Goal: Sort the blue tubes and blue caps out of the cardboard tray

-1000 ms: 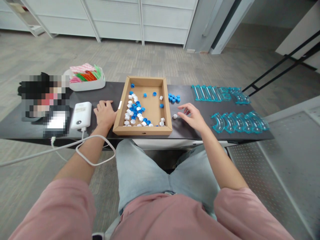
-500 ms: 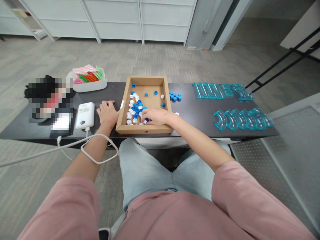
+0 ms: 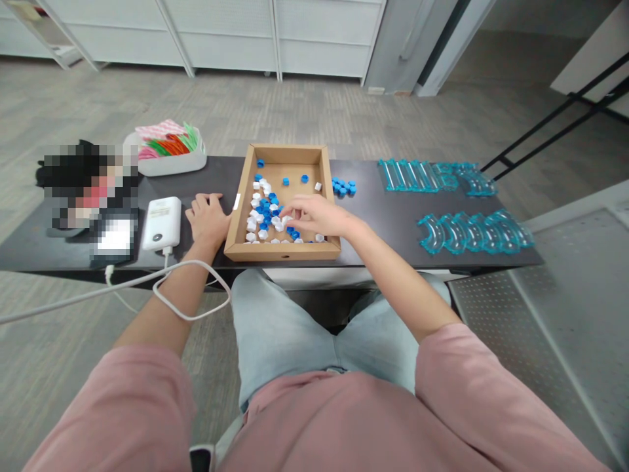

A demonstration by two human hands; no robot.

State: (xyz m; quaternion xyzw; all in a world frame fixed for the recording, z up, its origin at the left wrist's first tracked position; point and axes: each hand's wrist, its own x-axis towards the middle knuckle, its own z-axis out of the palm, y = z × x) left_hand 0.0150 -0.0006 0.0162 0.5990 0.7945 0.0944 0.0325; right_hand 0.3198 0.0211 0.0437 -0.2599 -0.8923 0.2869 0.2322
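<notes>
My left hand (image 3: 208,219) lies on the dark table, fingers spread, its thumb side against the left wall of a shallow cardboard box (image 3: 282,252). Over the box's interior, my right hand (image 3: 317,215) has its thumb and fingertips bent together around what looks like a white hexagonal piece (image 3: 287,221). Beneath and left of those fingertips is a mixed heap of white pieces and blue hexagonal pieces (image 3: 266,208). A few blue pieces lie scattered toward the box's far end. Outside the right wall, several blue pieces (image 3: 344,187) sit in a close cluster on the table.
Clear teal-edged plastic parts stand in two rows, a far row (image 3: 413,176) and a near row (image 3: 472,233), at right. A white power bank (image 3: 162,224) with a looping cable (image 3: 196,264) is at left, by a white basket (image 3: 171,164) of colourful strips.
My right hand has lifted slightly and shifted right from the heap, its fingertips now visible in a pinch. A white piece shows near the box's front right. My left hand stays by the box.
</notes>
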